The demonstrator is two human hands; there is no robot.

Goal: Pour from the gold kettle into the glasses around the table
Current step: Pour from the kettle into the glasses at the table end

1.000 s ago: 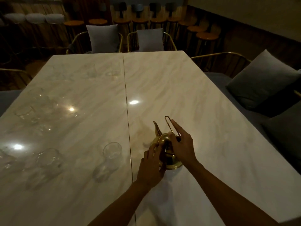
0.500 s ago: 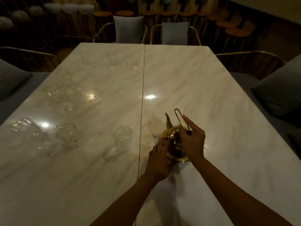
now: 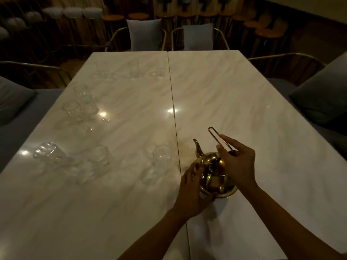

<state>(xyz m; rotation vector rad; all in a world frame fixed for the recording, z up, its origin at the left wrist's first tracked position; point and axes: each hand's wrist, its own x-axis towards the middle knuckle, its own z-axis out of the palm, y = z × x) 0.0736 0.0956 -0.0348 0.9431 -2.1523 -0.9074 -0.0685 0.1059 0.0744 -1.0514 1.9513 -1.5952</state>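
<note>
The gold kettle [image 3: 214,173] stands on the marble table [image 3: 244,102], spout pointing away and to the left. My right hand [image 3: 237,164] pinches its tall wire handle [image 3: 216,136] near the lid. My left hand [image 3: 193,190] cups the kettle's left side. A clear glass [image 3: 161,155] stands just left of the kettle, across the table seam. Two more glasses [image 3: 99,154] [image 3: 47,152] stand further left. Several others [image 3: 80,92] line the left edge and the far end [image 3: 157,69].
Chairs with grey cushions [image 3: 143,34] stand at the far end. Cushioned benches run along the left side [image 3: 11,102] and the right side [image 3: 323,94]. Wooden stools [image 3: 268,32] fill the dark background. A thin seam [image 3: 171,94] splits the table lengthwise.
The view has tilted down and swung left, bringing more glasses on the left into sight. Both hands stay on the kettle, which rests on the table.
</note>
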